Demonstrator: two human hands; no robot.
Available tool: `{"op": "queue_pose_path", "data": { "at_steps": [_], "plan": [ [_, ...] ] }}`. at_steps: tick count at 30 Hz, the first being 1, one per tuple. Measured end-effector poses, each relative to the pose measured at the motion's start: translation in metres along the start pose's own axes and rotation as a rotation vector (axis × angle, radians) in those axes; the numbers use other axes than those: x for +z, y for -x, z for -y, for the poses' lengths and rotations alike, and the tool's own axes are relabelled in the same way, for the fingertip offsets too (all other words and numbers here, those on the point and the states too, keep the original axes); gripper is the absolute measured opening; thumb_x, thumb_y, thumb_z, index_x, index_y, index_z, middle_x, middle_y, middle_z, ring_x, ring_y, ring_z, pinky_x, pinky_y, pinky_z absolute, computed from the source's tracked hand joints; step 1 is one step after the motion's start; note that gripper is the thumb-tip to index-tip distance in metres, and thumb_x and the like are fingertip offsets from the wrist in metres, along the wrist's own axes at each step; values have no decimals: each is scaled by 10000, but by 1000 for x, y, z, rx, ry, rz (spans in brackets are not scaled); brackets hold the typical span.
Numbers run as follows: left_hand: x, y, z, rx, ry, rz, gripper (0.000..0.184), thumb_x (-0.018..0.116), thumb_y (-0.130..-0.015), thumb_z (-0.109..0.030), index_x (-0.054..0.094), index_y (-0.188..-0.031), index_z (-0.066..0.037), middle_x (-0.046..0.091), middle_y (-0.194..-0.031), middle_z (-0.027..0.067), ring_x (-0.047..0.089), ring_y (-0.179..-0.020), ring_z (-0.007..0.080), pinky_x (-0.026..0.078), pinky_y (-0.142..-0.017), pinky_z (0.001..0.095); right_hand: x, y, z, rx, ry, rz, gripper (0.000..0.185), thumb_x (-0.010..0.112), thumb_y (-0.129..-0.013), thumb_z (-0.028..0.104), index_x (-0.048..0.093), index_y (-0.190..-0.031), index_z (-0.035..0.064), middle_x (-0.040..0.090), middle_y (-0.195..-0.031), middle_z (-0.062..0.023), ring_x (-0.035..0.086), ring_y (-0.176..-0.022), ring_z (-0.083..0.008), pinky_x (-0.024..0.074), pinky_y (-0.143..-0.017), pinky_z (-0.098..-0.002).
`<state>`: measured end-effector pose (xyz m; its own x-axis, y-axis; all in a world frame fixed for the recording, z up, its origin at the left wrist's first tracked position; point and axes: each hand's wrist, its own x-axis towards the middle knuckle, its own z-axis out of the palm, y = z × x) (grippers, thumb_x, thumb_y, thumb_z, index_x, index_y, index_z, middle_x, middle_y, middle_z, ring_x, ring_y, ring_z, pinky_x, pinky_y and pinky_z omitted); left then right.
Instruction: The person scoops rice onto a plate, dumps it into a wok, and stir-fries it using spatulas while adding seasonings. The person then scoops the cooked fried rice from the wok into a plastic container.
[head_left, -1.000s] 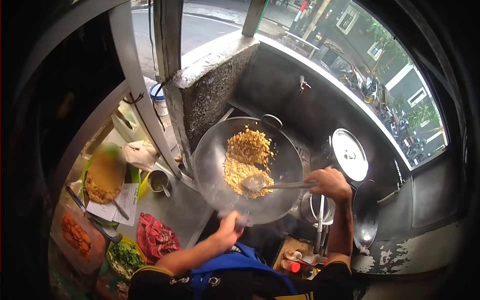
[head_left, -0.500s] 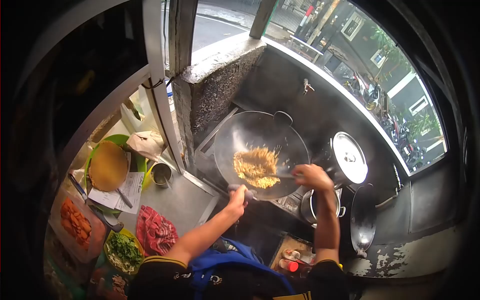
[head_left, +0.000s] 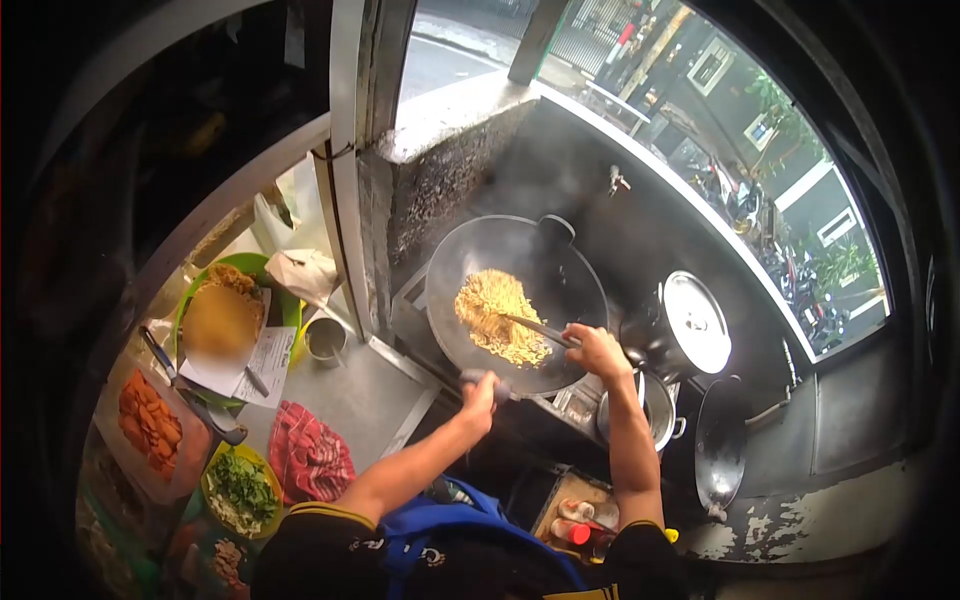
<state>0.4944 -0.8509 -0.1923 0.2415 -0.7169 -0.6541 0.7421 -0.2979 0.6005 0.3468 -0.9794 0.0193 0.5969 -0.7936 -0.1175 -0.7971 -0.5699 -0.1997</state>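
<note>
A large round wok (head_left: 575, 290) sits on the stove, with a heap of golden-yellow food that looks like noodles (head_left: 497, 305) in it. My left hand (head_left: 481, 396) is closed around the near handle of the wok, with a grey cloth (head_left: 470, 377) at the grip. In my right hand (head_left: 597, 352) is the handle of a long metal wok spatula (head_left: 540, 329). The spatula slants left and down into the noodles, which hide its head.
Right of the wok stand a lidded pot (head_left: 697, 322), an open pot (head_left: 660, 415) and a second wok (head_left: 720, 450). On the left are a red checked cloth (head_left: 310, 455), a plate of chopped greens (head_left: 240, 490) and orange pieces (head_left: 148, 425) in a container. Below, a tray holds a red-capped jar (head_left: 572, 531).
The noodles, blurred and scattered before, now lie heaped and sharper. My right hand has moved slightly left with the spatula. My left hand still grips the wok handle.
</note>
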Motion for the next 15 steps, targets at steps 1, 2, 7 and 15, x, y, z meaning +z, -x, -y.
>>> {"op": "queue_pose_path", "data": {
  "at_steps": [1, 2, 7, 15],
  "plan": [
    [-5, 26, -2, -49, 76, -20, 147, 633, -691, -182, 550, -800, -128, 567, -744, 2, 515, -561, 106, 365, -470, 242, -13, 9, 3, 59, 69, 7, 322, 698, -769, 204, 653, -1084, 155, 692, -923, -150, 662, -899, -341, 523, -804, -429],
    [-14, 69, -7, -110, 148, -49, 151, 626, -686, -157, 553, -816, -131, 575, -752, -4, 531, -567, 110, 381, -485, 240, -36, 27, 15, 123, 130, 27, 329, 697, -778, 208, 647, -1100, 162, 692, -932, -148, 659, -914, -336, 521, -810, -429],
    [-20, 124, -38, -355, 147, -67, 187, 622, -700, -154, 573, -879, -137, 576, -820, 23, 542, -715, 139, 416, -629, 311, -112, 86, 35, 193, 160, 249, 298, 695, -761, 229, 697, -1059, 227, 705, -954, -93, 668, -907, -298, 523, -801, -402],
    [-4, 73, -9, -52, 65, -87, 130, 647, -710, -193, 586, -772, -95, 594, -722, 10, 555, -577, 86, 424, -481, 256, 15, 45, 5, 213, -100, -181, 350, 710, -793, 182, 636, -1134, 167, 687, -1007, -156, 632, -959, -385, 507, -843, -462]
  ]
}}
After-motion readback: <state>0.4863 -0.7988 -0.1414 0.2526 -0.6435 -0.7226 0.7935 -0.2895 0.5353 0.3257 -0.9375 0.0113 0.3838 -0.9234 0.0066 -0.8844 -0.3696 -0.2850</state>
